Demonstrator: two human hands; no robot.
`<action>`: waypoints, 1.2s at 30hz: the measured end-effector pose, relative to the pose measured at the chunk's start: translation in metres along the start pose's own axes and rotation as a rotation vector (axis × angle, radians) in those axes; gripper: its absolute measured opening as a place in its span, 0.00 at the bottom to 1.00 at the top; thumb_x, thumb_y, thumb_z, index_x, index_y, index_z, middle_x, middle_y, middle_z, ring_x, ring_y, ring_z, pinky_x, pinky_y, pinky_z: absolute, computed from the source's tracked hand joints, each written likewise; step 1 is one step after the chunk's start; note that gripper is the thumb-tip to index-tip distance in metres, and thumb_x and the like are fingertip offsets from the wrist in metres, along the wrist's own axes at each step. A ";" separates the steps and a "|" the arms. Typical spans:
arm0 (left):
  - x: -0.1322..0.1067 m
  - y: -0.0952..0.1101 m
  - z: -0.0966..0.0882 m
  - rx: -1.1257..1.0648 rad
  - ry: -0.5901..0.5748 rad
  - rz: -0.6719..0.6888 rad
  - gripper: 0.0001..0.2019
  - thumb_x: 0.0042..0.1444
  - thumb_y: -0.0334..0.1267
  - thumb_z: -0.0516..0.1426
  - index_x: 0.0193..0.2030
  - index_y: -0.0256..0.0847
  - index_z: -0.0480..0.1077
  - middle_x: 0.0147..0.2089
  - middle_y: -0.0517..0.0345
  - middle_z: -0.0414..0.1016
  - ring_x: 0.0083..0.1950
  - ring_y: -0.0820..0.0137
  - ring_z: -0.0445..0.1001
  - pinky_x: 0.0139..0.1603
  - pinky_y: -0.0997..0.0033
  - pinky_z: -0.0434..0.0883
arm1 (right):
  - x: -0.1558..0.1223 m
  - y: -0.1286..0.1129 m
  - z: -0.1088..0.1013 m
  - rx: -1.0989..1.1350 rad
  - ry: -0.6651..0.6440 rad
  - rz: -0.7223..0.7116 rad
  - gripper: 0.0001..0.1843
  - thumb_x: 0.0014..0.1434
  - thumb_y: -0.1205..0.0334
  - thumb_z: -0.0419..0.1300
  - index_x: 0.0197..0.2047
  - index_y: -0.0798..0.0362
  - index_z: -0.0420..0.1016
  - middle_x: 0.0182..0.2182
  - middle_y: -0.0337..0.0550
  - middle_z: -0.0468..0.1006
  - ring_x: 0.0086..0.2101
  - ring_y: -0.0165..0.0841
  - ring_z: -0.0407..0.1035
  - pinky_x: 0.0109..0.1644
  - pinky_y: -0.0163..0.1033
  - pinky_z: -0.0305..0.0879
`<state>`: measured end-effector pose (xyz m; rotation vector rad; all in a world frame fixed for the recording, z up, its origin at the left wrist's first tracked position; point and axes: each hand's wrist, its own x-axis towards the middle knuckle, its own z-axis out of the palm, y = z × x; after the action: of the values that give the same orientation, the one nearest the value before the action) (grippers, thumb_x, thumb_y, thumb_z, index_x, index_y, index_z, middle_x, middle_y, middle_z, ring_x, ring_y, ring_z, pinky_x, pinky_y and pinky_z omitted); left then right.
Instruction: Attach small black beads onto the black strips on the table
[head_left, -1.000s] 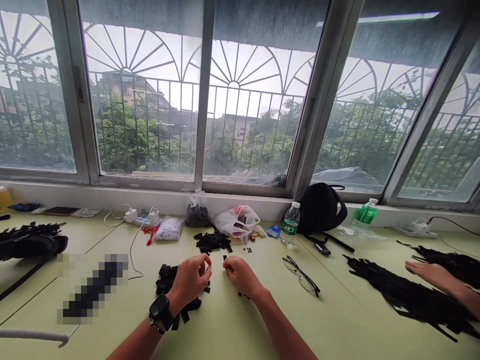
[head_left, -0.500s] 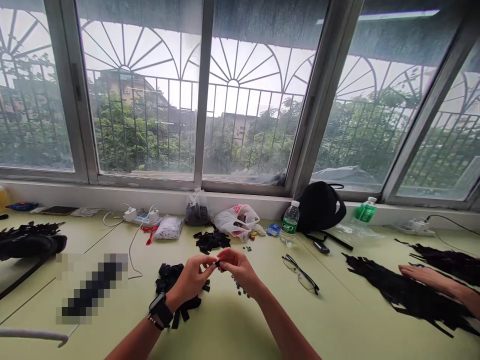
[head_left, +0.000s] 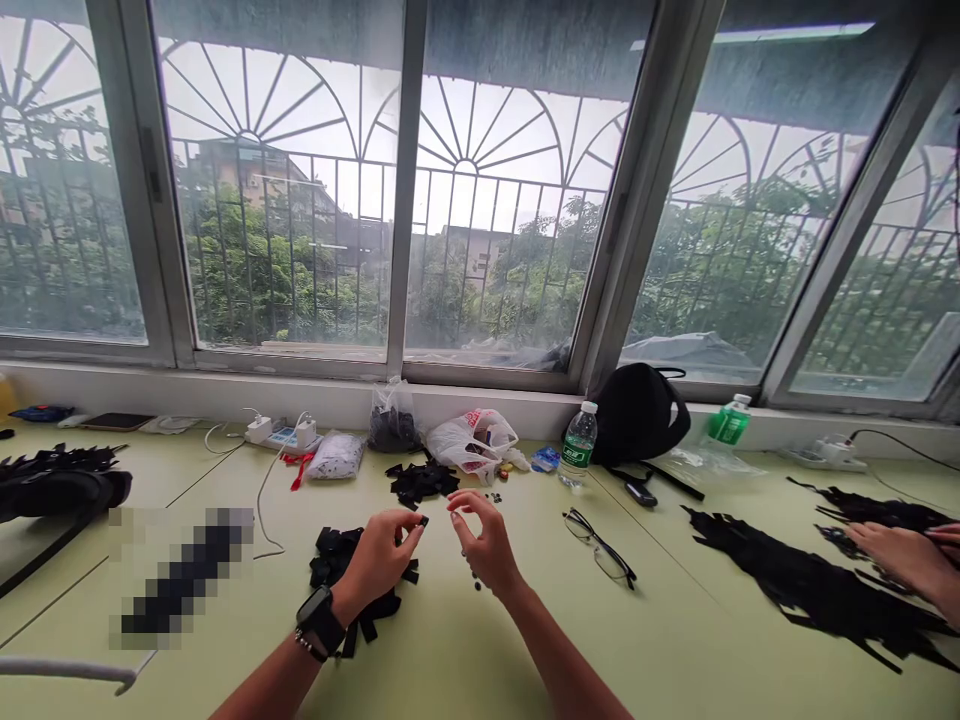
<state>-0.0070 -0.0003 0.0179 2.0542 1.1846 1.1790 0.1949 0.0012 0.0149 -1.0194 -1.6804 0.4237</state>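
My left hand, with a black watch on the wrist, is raised over the green table and pinches a small black piece between thumb and fingertips. My right hand hovers just to its right with fingers curled in a pinch; what it holds, if anything, is too small to make out. Under my left hand lies a heap of black strips. A few tiny dark bits lie on the table below my right hand.
A second pile of black pieces, plastic bags, a water bottle, glasses and a black bag sit nearby. Another person's hand rests on black fringed material at right. Chargers and cables lie by the window.
My hands came together at the small black piece, then drew slightly apart; the left keeps the piece. The other person's hand slid further right.
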 end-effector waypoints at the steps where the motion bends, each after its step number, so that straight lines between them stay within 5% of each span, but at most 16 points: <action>1: -0.001 0.000 0.000 0.028 0.014 0.006 0.15 0.63 0.45 0.56 0.41 0.40 0.82 0.37 0.54 0.82 0.33 0.68 0.72 0.35 0.71 0.68 | -0.004 0.000 0.002 -0.108 -0.030 -0.054 0.04 0.61 0.64 0.58 0.36 0.51 0.74 0.38 0.46 0.78 0.41 0.38 0.72 0.46 0.42 0.66; 5: -0.004 0.002 0.001 0.127 -0.017 0.077 0.13 0.64 0.40 0.54 0.37 0.41 0.80 0.35 0.56 0.81 0.34 0.67 0.73 0.37 0.71 0.66 | -0.017 -0.004 0.012 -0.381 -0.216 -0.200 0.06 0.62 0.69 0.55 0.35 0.51 0.71 0.33 0.41 0.75 0.33 0.33 0.68 0.39 0.37 0.60; 11: -0.009 0.007 0.004 0.301 -0.048 0.139 0.12 0.62 0.34 0.54 0.27 0.42 0.72 0.29 0.57 0.76 0.32 0.67 0.70 0.34 0.70 0.59 | -0.022 -0.005 0.021 -0.678 -0.245 -0.284 0.08 0.66 0.69 0.53 0.35 0.52 0.69 0.33 0.42 0.74 0.34 0.35 0.66 0.38 0.39 0.54; 19: -0.010 0.011 0.004 0.365 -0.077 0.134 0.11 0.59 0.33 0.54 0.26 0.42 0.70 0.28 0.56 0.75 0.32 0.67 0.69 0.35 0.68 0.57 | -0.026 -0.009 0.027 -0.916 -0.318 -0.364 0.05 0.66 0.69 0.55 0.39 0.53 0.71 0.36 0.47 0.75 0.36 0.39 0.67 0.39 0.43 0.55; 36: -0.011 0.009 0.008 0.294 -0.084 0.030 0.12 0.54 0.36 0.55 0.20 0.40 0.66 0.20 0.65 0.62 0.25 0.73 0.55 0.29 0.70 0.47 | -0.027 -0.002 0.031 -0.924 -0.374 -0.344 0.04 0.67 0.67 0.58 0.38 0.53 0.71 0.31 0.44 0.76 0.28 0.36 0.70 0.29 0.38 0.57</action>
<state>0.0015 -0.0139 0.0157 2.3186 1.3564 0.9670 0.1674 -0.0149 -0.0108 -1.2979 -2.4168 -0.4776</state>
